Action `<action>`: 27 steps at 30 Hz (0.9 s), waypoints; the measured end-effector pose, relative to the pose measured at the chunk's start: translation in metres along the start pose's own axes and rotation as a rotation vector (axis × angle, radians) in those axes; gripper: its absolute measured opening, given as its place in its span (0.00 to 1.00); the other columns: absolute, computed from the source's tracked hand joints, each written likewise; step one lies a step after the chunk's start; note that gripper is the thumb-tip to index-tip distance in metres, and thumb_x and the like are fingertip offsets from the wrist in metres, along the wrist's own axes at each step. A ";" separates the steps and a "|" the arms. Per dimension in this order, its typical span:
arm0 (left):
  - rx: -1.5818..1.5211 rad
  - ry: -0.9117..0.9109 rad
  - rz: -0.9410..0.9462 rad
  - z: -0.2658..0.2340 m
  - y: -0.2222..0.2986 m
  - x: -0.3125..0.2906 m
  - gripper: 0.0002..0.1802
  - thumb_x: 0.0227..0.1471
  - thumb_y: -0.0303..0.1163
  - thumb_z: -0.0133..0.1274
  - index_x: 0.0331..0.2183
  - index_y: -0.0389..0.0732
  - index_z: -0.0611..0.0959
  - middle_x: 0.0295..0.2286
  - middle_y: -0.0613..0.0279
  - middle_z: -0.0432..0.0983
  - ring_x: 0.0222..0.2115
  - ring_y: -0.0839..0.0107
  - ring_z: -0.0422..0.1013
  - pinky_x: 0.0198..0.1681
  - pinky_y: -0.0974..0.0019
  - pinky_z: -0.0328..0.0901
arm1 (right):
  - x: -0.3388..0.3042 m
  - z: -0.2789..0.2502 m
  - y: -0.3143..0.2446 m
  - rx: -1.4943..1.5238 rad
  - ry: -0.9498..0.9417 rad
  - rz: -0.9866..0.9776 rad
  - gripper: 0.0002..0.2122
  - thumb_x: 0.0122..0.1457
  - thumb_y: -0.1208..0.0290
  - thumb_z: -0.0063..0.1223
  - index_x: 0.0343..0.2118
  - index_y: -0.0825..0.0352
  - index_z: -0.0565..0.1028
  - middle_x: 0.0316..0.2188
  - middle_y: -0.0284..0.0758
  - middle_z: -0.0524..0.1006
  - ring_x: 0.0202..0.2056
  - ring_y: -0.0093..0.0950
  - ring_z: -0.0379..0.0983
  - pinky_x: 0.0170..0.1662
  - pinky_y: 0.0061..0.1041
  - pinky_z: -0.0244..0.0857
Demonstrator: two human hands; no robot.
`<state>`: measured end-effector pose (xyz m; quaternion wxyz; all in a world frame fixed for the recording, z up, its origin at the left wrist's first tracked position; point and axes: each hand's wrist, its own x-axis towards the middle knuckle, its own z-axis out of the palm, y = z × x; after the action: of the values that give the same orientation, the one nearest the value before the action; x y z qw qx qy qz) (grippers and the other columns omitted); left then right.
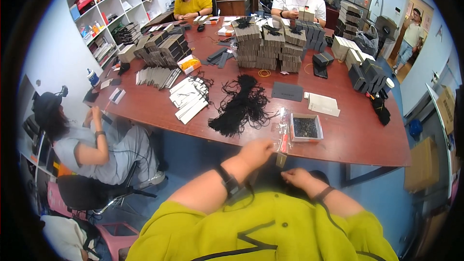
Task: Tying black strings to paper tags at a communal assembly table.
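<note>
Just off the table's front edge, my left hand (257,153) is closed in a pinch, its fingertips near a small tan card-like piece (281,159). What the fingers hold is too small to make out. To the right and a little lower, my right hand (298,178) also has its fingers pressed together, with any held thing hidden. A red and white strip (283,142) lies at the table edge above the card-like piece. Beside it stands an open box (306,139) of small dark bits. A large bundle of black cords (241,104) lies beyond my left hand.
On the red-brown table (348,137) lie white tags (187,97), a dark card (287,92) and pale cards (323,104). Tall stacks of grey cards (256,48) stand farther back. A seated co-worker (82,140) works at the left; others sit across the table.
</note>
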<state>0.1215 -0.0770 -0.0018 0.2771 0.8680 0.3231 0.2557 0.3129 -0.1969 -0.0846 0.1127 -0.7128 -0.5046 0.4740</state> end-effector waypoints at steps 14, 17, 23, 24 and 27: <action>0.260 0.174 0.122 -0.063 -0.072 0.118 0.05 0.39 0.31 0.57 0.24 0.44 0.83 0.27 0.57 0.74 0.34 0.58 0.70 0.38 0.60 0.65 | -0.043 -0.027 -0.024 -0.295 0.015 -0.379 0.18 0.55 0.56 0.48 0.40 0.64 0.76 0.38 0.42 0.76 0.41 0.39 0.71 0.47 0.31 0.63; 0.276 0.077 -0.011 -0.086 -0.059 0.141 0.11 0.40 0.37 0.55 0.28 0.43 0.83 0.29 0.54 0.76 0.34 0.56 0.72 0.39 0.58 0.66 | -0.051 -0.036 -0.017 -0.293 0.030 -0.392 0.17 0.56 0.57 0.47 0.41 0.64 0.75 0.39 0.42 0.75 0.42 0.39 0.71 0.47 0.31 0.63; 0.205 0.095 -0.134 -0.120 -0.021 0.178 0.12 0.40 0.35 0.48 0.27 0.43 0.83 0.28 0.52 0.76 0.33 0.54 0.72 0.39 0.59 0.66 | -0.069 -0.062 -0.015 -0.248 0.093 -0.370 0.17 0.57 0.57 0.46 0.43 0.64 0.75 0.40 0.42 0.75 0.42 0.39 0.71 0.47 0.31 0.62; 0.160 0.139 -0.116 -0.131 -0.022 0.184 0.11 0.40 0.34 0.50 0.27 0.42 0.83 0.27 0.52 0.77 0.31 0.56 0.73 0.37 0.61 0.67 | -0.073 -0.065 -0.019 -0.246 0.099 -0.374 0.17 0.57 0.57 0.46 0.43 0.64 0.75 0.40 0.42 0.75 0.42 0.39 0.71 0.47 0.31 0.62; -0.193 0.325 -0.013 -0.172 -0.012 0.192 0.09 0.40 0.32 0.57 0.25 0.36 0.82 0.20 0.57 0.77 0.23 0.68 0.72 0.29 0.67 0.66 | -0.083 -0.080 -0.031 -0.214 0.116 -0.396 0.17 0.57 0.57 0.46 0.43 0.63 0.75 0.40 0.42 0.75 0.42 0.39 0.71 0.47 0.31 0.62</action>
<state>0.1363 0.1200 0.1647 0.3049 0.7826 0.3430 0.4206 0.3533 -0.2258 0.0241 0.1561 -0.6337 -0.6747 0.3448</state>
